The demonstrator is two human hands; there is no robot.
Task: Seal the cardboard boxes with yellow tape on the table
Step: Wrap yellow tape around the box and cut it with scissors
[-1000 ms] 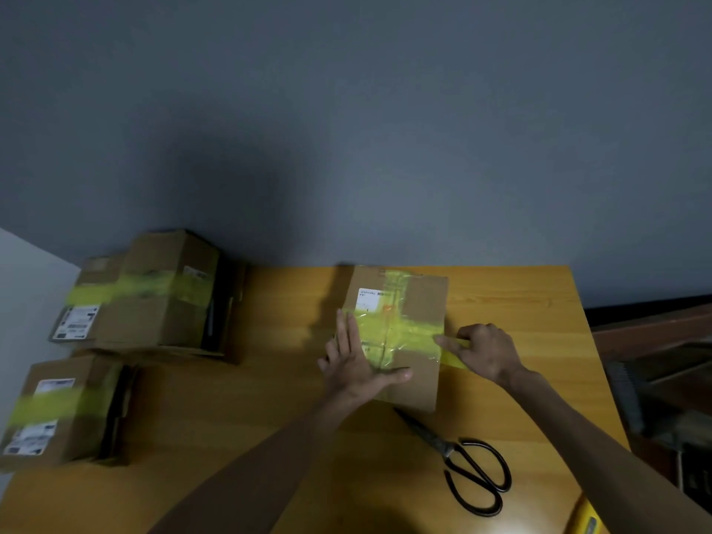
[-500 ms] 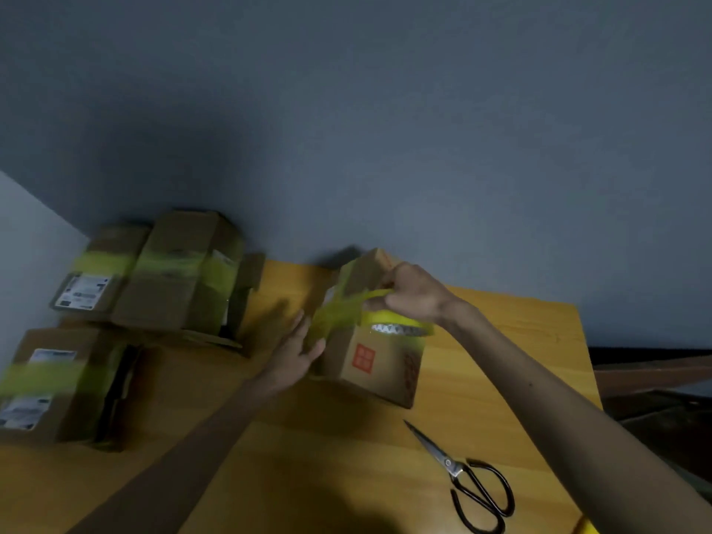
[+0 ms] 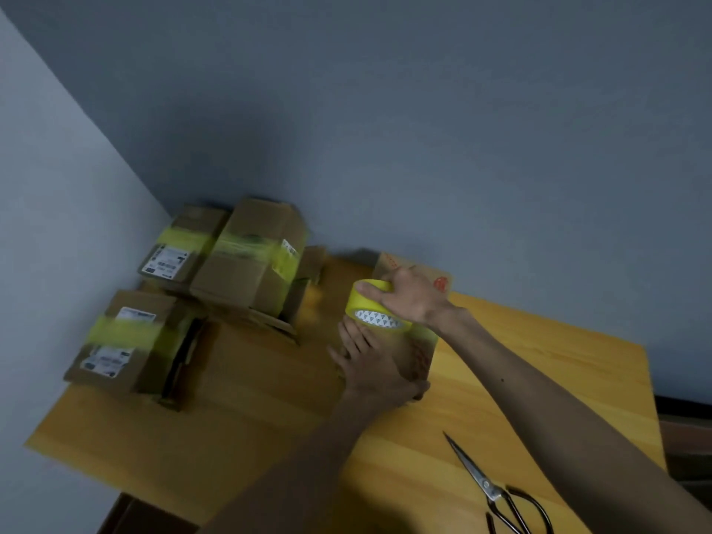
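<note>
A small cardboard box with red print lies on the wooden table, mostly hidden by my hands. My right hand grips a roll of yellow tape over the box's top. My left hand lies flat on the box's near part, fingers spread just below the roll. The image is blurred, so the tape strip on the box is hard to make out.
Three taped cardboard boxes sit piled at the table's left, against the corner of the walls. Black-handled scissors lie on the table near its front right. The table's right edge is close.
The box went from flat to tipped up, then down again with another face up. My right hand now holds the tape roll on top. My left hand moved onto the box's near part.
</note>
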